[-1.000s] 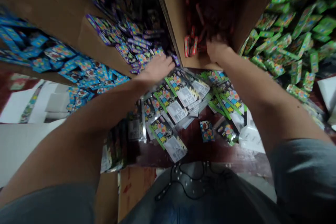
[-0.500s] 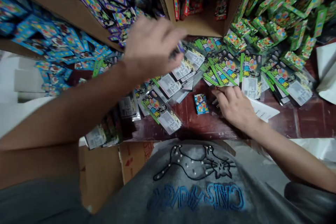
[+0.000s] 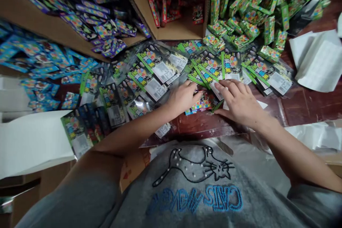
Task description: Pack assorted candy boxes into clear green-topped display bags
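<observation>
My left hand (image 3: 183,97) is low over the dark red tabletop, its thumb and fingers closed around small candy boxes (image 3: 200,104). These boxes lie side by side in a short row, with blue, red and multicoloured faces showing. Just to their right, my right hand (image 3: 237,100) has its thumb and fingertips around a dark packet with a green edge (image 3: 217,106); most of it is hidden by the fingers. Black printed pouches with green strips (image 3: 204,67) lie right behind both hands.
Cardboard boxes along the back hold purple candy boxes (image 3: 104,30) and red candy boxes (image 3: 164,10). Green candy boxes (image 3: 248,25) are heaped at back right, blue ones (image 3: 40,53) at left. More pouches (image 3: 112,105) spread leftward. White paper sheets (image 3: 320,60) lie at right.
My left hand has come down from near the purple boxes to the tabletop beside my right hand. The lone blue box now sits in a row with other small boxes. The view has shifted.
</observation>
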`<state>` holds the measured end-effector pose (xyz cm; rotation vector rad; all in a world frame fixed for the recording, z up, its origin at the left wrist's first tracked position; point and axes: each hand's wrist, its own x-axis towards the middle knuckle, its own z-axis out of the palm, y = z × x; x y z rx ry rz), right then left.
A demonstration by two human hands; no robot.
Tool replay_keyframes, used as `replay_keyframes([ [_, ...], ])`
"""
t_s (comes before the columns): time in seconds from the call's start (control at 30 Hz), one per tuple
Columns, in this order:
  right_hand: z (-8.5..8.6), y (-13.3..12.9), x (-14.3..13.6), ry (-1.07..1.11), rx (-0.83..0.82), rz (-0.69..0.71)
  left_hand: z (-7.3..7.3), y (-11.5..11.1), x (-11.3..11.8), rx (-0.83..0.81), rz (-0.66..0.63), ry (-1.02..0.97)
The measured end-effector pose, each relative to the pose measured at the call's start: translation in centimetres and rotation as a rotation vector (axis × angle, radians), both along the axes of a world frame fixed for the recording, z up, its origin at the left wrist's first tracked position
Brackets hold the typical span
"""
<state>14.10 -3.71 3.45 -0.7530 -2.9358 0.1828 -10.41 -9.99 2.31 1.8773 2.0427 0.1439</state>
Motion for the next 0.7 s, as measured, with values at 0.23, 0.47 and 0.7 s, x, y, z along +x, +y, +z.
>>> replay_keyframes([
  [0.23,0.2,5.2,1.9,0.026,-0.056,0.012,-1.6,-2.6,-2.8,0.057,-0.205,0.023],
  [0.47,0.3,21.1,5.9,-0.05,-0.014,-0.484,-4.1,-5.8,-5.0,0.218,-0.315,0.055],
  [0.7,-1.6,26.4,3.7,0.024,-0.103,-0.667,-2.3,-6.4,-3.9,0.134,-0.258,0.079],
])
